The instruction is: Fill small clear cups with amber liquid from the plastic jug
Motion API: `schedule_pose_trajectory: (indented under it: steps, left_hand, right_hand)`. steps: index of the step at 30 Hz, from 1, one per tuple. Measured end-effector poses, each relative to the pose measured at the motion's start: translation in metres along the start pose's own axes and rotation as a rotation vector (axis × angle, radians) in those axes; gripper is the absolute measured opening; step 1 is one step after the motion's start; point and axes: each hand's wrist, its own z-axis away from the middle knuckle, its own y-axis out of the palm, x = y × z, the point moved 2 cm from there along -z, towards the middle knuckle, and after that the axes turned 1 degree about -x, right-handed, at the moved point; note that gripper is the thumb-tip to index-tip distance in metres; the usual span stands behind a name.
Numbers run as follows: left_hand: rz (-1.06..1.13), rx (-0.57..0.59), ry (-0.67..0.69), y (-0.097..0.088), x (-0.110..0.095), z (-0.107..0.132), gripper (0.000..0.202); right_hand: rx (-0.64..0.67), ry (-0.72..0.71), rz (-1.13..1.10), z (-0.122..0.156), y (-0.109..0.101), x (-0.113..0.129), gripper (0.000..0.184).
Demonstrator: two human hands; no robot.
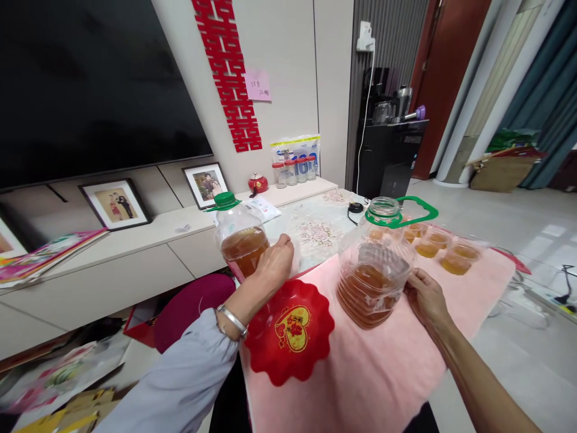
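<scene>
Sleeve, pale blue-grey (180, 373), one, mine, on the left arm; silver bracelet (232, 322) at the wrist.
Bowl, red, scalloped rim (311, 304), one, gold heart pattern inside; on the pink cloth (360, 379), just beside my left forearm.
Jug, clear, green cap on (247, 246), one, part filled with amber liquid; beyond my left forearm.
Left fingers (285, 242), mine: bent, just right of the capped jug; what they hold, if anything, I cannot tell.
Jug, clear, open-mouthed (367, 294), one, amber liquid in its lower part, green handle (426, 211) swung out rightward; on the pink cloth, right of the bowl.
Right fingers (417, 278), mine: drawn narrow at the open jug's right side; whether they grip it, I cannot tell.
Cups, clear (456, 258), several, amber liquid in them; grouped on the cloth's far right part.
</scene>
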Motion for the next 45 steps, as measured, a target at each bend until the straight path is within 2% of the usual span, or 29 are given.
schedule_pose_trajectory:
  steps: [3,6,12,20,24,31,36,45]
  left_hand:
    - [-0.049,0.069,-0.041,0.004,-0.002,-0.009,0.031]
    - [-0.068,0.105,-0.079,0.006,-0.003,-0.014,0.034]
    - [-0.069,0.135,-0.147,-0.001,-0.005,-0.014,0.035]
    - [-0.106,0.148,-0.094,-0.007,-0.003,-0.011,0.031]
    - [-0.113,0.118,-0.070,-0.006,0.000,-0.011,0.030]
    - [-0.113,0.123,-0.070,-0.007,0.003,-0.015,0.027]
    - [-0.146,0.133,-0.069,-0.015,0.002,-0.014,0.025]
    - [-0.180,0.124,-0.085,-0.021,-0.002,-0.014,0.029]
  right_hand:
    - [0.007,0.000,0.007,0.000,0.000,-0.001,0.017]
    - [0.012,-0.002,0.013,0.000,0.000,-0.001,0.017]
    - [0.017,-0.014,0.017,0.000,0.000,-0.001,0.017]
    - [0.029,-0.019,0.024,0.001,0.001,0.000,0.018]
    - [0.038,-0.015,0.027,0.002,0.001,0.001,0.017]
    - [0.055,-0.019,0.041,0.003,0.003,0.002,0.018]
    - [0.066,-0.021,0.066,0.003,0.004,0.003,0.018]
    - [0.063,-0.015,0.088,0.004,0.005,0.004,0.020]
